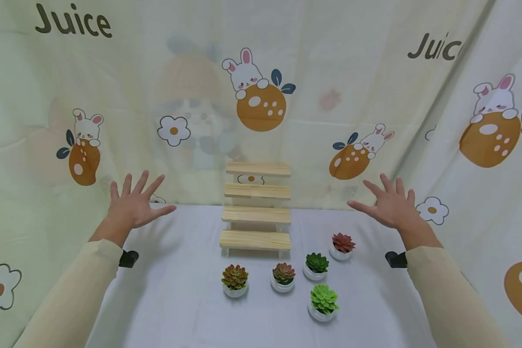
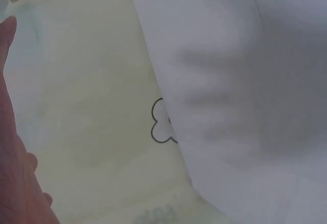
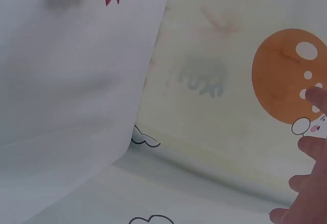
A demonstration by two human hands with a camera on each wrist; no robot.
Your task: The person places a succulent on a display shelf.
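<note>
My left hand (image 1: 132, 207) is held out over the table's left side, fingers straight and spread, touching nothing. On the other side my right hand (image 1: 390, 205) is spread the same way and holds nothing; the red succulent (image 1: 343, 242) in a white pot is the plant nearest to it. Left of that stand a dark green succulent (image 1: 317, 263), a reddish-green succulent (image 1: 283, 274), a bright green succulent (image 1: 324, 299) and a brown-orange succulent (image 1: 235, 278), each in a small white pot. A wooden step shelf (image 1: 255, 214) with several tiers stands behind them.
A white cloth covers the table (image 1: 178, 299). Behind and beside it hangs a pale curtain (image 1: 313, 43) printed with rabbits, oranges and flowers. A dark band (image 1: 128, 258) sits on the left wrist, another band (image 1: 396, 260) on the right.
</note>
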